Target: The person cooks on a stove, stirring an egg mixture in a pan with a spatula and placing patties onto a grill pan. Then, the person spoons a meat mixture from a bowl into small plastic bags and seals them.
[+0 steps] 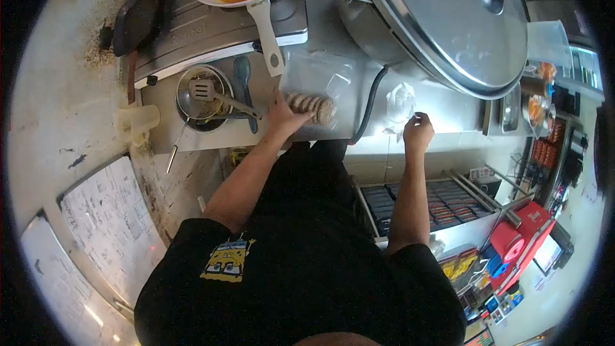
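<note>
My left hand [286, 117] is closed around the left end of a row of round, pale-brown slices [318, 109], its thumb along their near side. The slices lie in a clear plastic tray [320, 74] on the steel counter; their exact kind is not plain. My right hand [418, 131] is at the counter's front edge with its fingertips pinched together. Just left of those fingers lies a crumpled clear plastic bag [401, 102]. Whether the fingertips hold a bit of it is too small to see.
A white pan [266, 19] of orange liquid sits on the stove [192, 32], handle toward me. A strainer bowl [204, 99] holds a slotted turner [205, 90]. A big lidded steel pot [442, 19] stands back right, with a dark hose [371, 104] nearby.
</note>
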A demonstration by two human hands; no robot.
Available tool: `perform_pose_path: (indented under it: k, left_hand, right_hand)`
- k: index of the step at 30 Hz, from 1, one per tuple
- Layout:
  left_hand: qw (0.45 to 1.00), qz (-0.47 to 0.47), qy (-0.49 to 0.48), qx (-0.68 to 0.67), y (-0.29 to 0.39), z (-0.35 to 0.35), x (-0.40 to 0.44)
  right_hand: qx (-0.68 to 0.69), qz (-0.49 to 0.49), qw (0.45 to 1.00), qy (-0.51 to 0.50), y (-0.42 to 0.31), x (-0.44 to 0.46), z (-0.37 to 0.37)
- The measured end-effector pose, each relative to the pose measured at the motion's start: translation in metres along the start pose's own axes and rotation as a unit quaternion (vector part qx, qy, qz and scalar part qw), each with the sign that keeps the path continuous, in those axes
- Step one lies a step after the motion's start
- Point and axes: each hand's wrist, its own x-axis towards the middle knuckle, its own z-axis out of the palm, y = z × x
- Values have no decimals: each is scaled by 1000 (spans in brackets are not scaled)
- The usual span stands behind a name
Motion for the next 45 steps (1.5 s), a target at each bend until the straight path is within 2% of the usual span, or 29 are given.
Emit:
perform_pose_path:
  k: [2,3,4,5,7,8,10,13,16,17,18,19,20,22,24,25,27,28,29,30,32,34,36,38,39,41,42,44,45]
  left_hand:
    - [998,-25,39,34,9,-4,-9]
    - [993,-52,73,72,13,-5,-12]
    - [993,-55,79,66,13,-9,-10]
    - [998,-48,45,-7,8,-13,-9]
    - [995,-43,16,-87,3,-16,-12]
    - [991,-21,13,-131,2,-16,-15]
    - [984,6,11,-176,1,-11,-18]
    - [986,16,57,-157,1,-6,-25]
    - [961,37,-7,-274,-3,-12,-43]
    - [952,96,3,-292,-10,-9,-45]
    - [939,156,12,-307,-15,-10,-47]
    - [938,161,13,-306,-9,-24,-58]
    - [946,183,2,-269,3,-48,-79]
    - [951,205,-8,-231,5,-82,-102]
    - [838,263,-99,-468,-6,-103,-118]
    - [837,265,-95,-470,1,-111,-131]
    - [708,267,-111,-644,21,-123,-157]
    - [706,276,-103,-644,32,-121,-167]
    - [667,283,-97,-682,47,-114,-179]
    - [625,290,-88,-720,57,-111,-186]
    - [594,277,-110,-747,46,-105,-176]
    - [538,150,-185,-809,26,-117,-169]
    - [535,193,-162,-806,10,-135,-171]
    - [585,115,-153,-788,-22,-138,-171]
    - [576,119,-139,-797,-31,-141,-175]
    - [540,94,-161,-821,-48,-146,-183]
    - [530,95,-150,-829,-50,-153,-194]
    - [559,47,-112,-820,-58,-166,-215]
    - [550,47,-101,-828,-68,-162,-218]
  right_hand:
    - [-32,28,999,3,19,10,18]
    - [-93,-1,995,31,3,5,16]
    - [-46,-80,995,48,-37,-9,-2]
    - [-19,-146,989,21,-56,-20,5]
    - [134,-169,959,-182,-70,-50,53]
    - [125,-109,952,-259,-85,-65,74]
    - [175,-172,927,-283,-81,-72,118]
    - [265,-143,892,-336,-71,-67,163]
    - [252,-46,839,-480,-84,-66,146]
    - [252,-49,840,-478,-98,-68,119]
    - [331,-7,803,-497,-118,-76,76]
    - [406,34,757,-510,-130,-84,45]
    - [408,32,758,-508,-129,-89,30]
    - [442,-57,745,-496,-126,-93,4]
    - [463,-97,735,-486,-152,-97,-47]
    - [484,-136,722,-475,-164,-100,-69]
    - [505,-125,719,-461,-177,-116,-88]
    - [527,-110,715,-446,-188,-123,-95]
    - [508,-53,704,-493,-206,-129,-110]
    - [505,-64,701,-500,-207,-138,-103]
    - [406,-245,761,-443,-208,-147,-96]
    - [308,-408,783,-354,-220,-148,-111]
    - [582,-203,655,-438,-221,-132,-107]
    - [575,-283,705,-304,-252,-109,-119]
    - [568,-292,701,-317,-270,-99,-132]
    - [492,-305,620,-530,-304,-90,-154]
    - [481,-308,616,-542,-316,-91,-155]
    - [219,-364,703,-571,-336,-100,-151]
    - [201,-310,737,-566,-342,-115,-143]
